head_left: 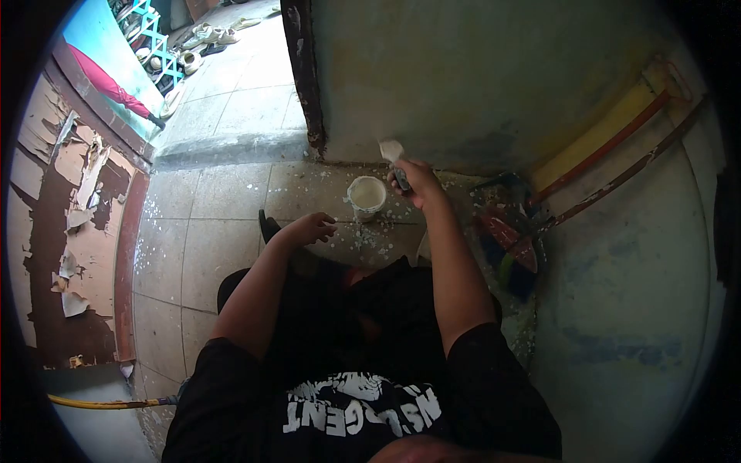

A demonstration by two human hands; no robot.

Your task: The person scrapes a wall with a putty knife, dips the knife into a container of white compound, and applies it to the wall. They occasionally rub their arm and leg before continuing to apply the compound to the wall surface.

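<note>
My right hand (419, 184) grips the dark handle of a paintbrush (392, 150), its whitish head pointing up against the foot of the greenish wall (432, 85). Just left of that hand, a small white bucket (367, 194) stands on the tiled floor, with a pale liquid inside and drips down its side. My left hand (309, 229) hovers over my knee, left of and nearer to me than the bucket. Its fingers are loosely bent and apart, holding nothing.
White spatters dot the floor tiles (224, 193). In the right corner sit a red dustpan (505, 235) and long red handles (602, 158) leaning on the wall. A peeling door (85, 231) stands at left. Shoes (208, 35) lie beyond the doorway sill (231, 149).
</note>
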